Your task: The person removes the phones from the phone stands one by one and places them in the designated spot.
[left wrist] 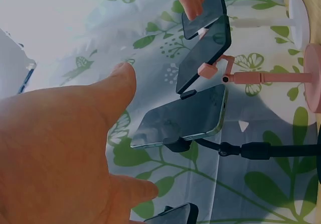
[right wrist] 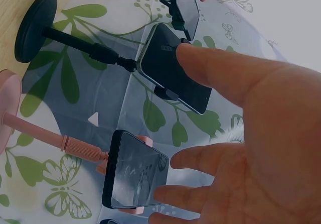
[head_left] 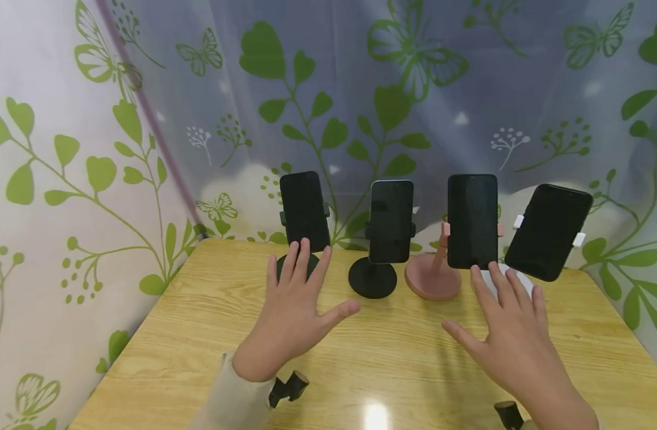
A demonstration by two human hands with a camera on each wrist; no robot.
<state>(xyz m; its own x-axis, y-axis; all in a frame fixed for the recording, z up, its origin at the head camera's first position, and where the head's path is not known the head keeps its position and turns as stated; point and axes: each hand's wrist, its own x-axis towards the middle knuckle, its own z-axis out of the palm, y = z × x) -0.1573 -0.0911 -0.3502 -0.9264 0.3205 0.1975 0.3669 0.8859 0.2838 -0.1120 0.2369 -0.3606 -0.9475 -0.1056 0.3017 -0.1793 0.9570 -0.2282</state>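
Note:
Several dark-screened smartphones stand in a row, clamped in desk stands. My left hand (head_left: pixel 292 319), fingers spread and thumb out to the right, is in front of the leftmost phone (head_left: pixel 305 209), whose dark green stand it partly covers. Beside that come a phone (head_left: pixel 391 221) on a black stand (head_left: pixel 372 282) and a phone (head_left: pixel 472 221) on a pink stand (head_left: pixel 432 285). My right hand (head_left: pixel 513 337), also spread and holding nothing, partly hides the white base below the tilted rightmost phone (head_left: pixel 549 233). Whether any fingertip touches a phone is unclear.
The stands rest toward the back of a wooden table (head_left: pixel 393 346). Behind and to the left hangs a curtain (head_left: pixel 328 89) printed with green leaves and butterflies. Small black mounts (head_left: pixel 291 385) show by both wrists.

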